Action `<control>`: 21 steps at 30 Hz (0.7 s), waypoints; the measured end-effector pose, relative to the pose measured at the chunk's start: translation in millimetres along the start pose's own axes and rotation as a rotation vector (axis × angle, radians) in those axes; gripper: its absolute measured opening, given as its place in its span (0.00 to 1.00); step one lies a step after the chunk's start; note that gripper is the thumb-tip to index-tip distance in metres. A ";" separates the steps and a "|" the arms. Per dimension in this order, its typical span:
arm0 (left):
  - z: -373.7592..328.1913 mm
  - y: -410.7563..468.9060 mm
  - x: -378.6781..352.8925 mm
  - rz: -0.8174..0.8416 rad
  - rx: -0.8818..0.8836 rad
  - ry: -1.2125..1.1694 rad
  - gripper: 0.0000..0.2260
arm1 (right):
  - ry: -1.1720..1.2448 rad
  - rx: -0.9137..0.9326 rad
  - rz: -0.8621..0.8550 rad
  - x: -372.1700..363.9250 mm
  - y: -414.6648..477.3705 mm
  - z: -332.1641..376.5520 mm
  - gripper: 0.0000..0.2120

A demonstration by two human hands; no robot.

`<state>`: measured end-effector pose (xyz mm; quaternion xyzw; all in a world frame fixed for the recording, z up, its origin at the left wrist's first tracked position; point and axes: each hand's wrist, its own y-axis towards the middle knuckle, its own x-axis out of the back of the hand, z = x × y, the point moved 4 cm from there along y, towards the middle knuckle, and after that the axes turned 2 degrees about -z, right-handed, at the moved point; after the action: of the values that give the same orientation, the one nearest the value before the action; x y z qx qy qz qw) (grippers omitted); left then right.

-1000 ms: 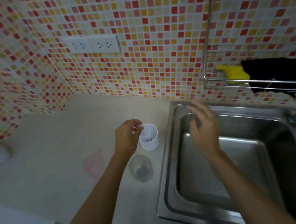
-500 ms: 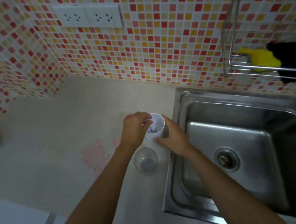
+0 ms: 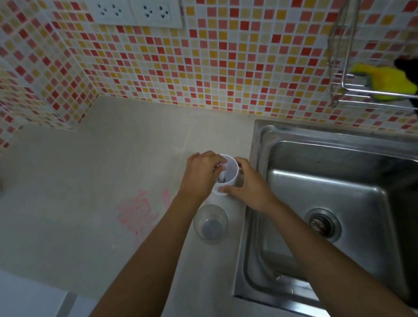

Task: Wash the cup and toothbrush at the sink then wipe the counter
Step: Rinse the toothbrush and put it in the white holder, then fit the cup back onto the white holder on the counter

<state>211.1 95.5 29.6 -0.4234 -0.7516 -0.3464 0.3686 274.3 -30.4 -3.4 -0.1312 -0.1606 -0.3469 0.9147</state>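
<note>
Red, orange and yellow mosaic wall point(image 3: 242, 55) meets in a corner left of the white double socket point(image 3: 133, 10); dim, soft light throughout.

Dim, soft indoor light with wide-angle bending.
The scene was underlit and bluish at the bottom, with no hard shadows on the surface point(image 3: 78, 181). Faint glare lay on the sink point(image 3: 292, 134) rim. Tile lines curved near the edges, and the far left and right margins were smeared and out of focus.

Two cups point(image 3: 227, 174) point(image 3: 210, 224), one sink point(image 3: 367, 198), two wall sockets point(image 3: 110, 10) point(image 3: 155, 9)
</note>
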 end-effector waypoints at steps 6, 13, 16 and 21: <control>2.3 -28.9 19.9 -0.072 0.133 -0.216 0.17 | 0.015 0.011 0.050 -1.1 8.8 -9.0 0.37; 37.7 -145.4 14.6 -0.369 0.527 -0.395 0.28 | -0.032 0.003 0.062 -8.2 15.1 -31.4 0.42; 39.5 -175.7 -10.9 -0.196 0.544 -0.400 0.32 | 0.003 -0.023 0.047 -11.5 17.1 -33.5 0.47; 28.5 -185.1 -45.4 -0.005 0.463 -0.472 0.44 | -0.017 -0.006 0.002 -13.2 17.7 -24.5 0.45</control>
<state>55.4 27.6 -61.4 -0.3951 -0.8761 -0.0593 0.2700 281.9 -18.3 -33.2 -0.1370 -0.1675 -0.3451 0.9133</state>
